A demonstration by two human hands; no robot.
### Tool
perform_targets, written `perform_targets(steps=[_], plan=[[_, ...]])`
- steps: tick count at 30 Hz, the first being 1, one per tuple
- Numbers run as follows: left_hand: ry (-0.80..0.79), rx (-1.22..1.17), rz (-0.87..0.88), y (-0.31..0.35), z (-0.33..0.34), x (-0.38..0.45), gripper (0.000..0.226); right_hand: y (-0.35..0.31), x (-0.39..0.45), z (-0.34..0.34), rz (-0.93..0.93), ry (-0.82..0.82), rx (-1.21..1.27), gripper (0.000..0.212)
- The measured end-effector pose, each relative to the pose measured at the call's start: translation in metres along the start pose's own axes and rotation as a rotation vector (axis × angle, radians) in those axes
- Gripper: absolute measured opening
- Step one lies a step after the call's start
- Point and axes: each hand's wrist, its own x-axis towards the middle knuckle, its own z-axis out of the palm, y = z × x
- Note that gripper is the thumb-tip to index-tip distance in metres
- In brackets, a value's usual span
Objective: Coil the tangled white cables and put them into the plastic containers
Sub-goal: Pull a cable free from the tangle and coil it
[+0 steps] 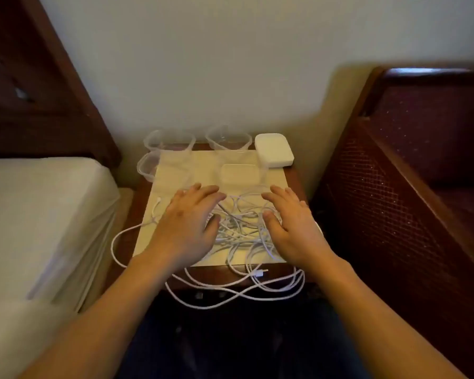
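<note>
A small dark wooden table (293, 176) stood against a pale wall (203, 64), wedged between a bed (39, 214) with a light sheet on one side and a dark wooden frame (422, 160) with mesh panelling on the other. Most of the tabletop was covered by a cream mat (181, 170).

On that mat, toward its near edge, lay the cables (238, 228) — a loose white tangle, with several loops spilling over the table's front edge and one long loop hanging off the mat's bed side. A plug end (259, 273) lay just past the mat's near edge.

The left hand (186, 225) rested palm down on the bed side of the tangle, fingers straight and spread, gripping nothing. The right hand (290, 225) lay likewise on the opposite side, flat and spread, fingers relaxed, nothing held — the bulk of the tangle showed between the two.

Beyond the hands, near the mat's middle, sat a clear container (240, 175), hard to make out against the cream. Two more clear tubs (170, 139) (229, 138) stood at the mat's far edge by the wall, and another tub (147, 166) at its far corner on the bed side. A white box (274, 150) sat at the other far corner, touching the mat.

The lighting was dim and warm, and the picture's edges were blurred.
</note>
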Motion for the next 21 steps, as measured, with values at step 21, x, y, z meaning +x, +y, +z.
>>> perform_targets(steps=[21], plan=[[-0.237,0.389,0.039,0.033,0.036,-0.033,0.032,0.027,-0.055,0.05,0.123,-0.191,-0.298,0.086]])
